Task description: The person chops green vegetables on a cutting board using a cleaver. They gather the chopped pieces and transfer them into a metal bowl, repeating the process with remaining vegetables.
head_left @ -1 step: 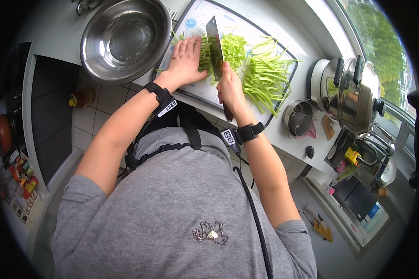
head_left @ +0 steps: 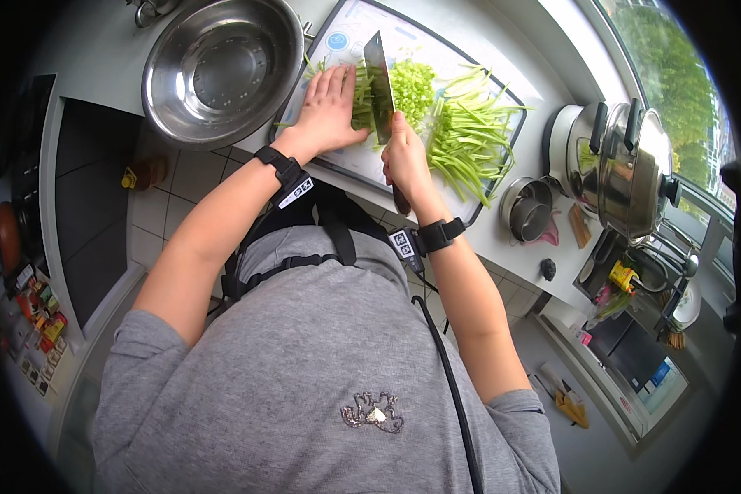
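My right hand (head_left: 406, 156) is closed around the handle of a broad-bladed kitchen knife (head_left: 379, 86). The blade stands nearly on edge, its tip pointing away from me, just right of my left hand (head_left: 328, 111). That hand lies over a bunch of thin green vegetable stalks (head_left: 361, 103), fingers across the top and thumb at the near side, pressing it to the white cutting board (head_left: 358, 18). Finely chopped green pieces (head_left: 413, 86) are heaped right of the blade. A spread of long, loose stalks (head_left: 473, 136) covers the board's right part. The blade's cutting edge is hard to make out.
A large steel bowl (head_left: 160, 90) stands left of the board, near the counter's front edge. To the right are small steel containers (head_left: 528, 216), a steel lidded pot (head_left: 634, 165) and a small dark lump (head_left: 547, 268). A window (head_left: 675, 74) borders the counter.
The knife and my right hand have shifted very slightly toward me. My left hand and the stalks look unmoved.
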`<move>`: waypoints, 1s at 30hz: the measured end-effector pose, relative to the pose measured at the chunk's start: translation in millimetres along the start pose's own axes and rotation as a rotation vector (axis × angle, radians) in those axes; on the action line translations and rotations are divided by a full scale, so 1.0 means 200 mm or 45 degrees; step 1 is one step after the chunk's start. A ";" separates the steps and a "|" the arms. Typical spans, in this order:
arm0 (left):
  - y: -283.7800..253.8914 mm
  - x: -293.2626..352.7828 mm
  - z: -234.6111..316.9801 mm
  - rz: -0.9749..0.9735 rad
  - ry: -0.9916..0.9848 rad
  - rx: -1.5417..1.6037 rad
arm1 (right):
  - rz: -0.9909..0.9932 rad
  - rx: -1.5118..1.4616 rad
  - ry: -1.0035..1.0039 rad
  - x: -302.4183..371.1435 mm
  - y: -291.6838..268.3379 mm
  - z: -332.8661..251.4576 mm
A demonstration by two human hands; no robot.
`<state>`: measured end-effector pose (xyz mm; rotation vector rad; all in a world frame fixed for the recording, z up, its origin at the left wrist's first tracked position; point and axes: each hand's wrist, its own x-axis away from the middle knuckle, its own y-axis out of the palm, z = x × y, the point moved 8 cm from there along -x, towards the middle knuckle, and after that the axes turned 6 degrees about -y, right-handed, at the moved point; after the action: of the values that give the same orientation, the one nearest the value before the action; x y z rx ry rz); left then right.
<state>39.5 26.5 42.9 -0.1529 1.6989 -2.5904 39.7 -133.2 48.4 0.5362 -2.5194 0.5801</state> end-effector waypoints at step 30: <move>-0.04 0.01 0.00 0.041 0.016 -0.008 | 0.102 -0.297 -0.032 0.21 -0.36 -0.04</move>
<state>38.6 30.4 49.6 -0.1087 1.6991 -2.5687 42.9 -199.6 99.5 0.3602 -2.5965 0.3030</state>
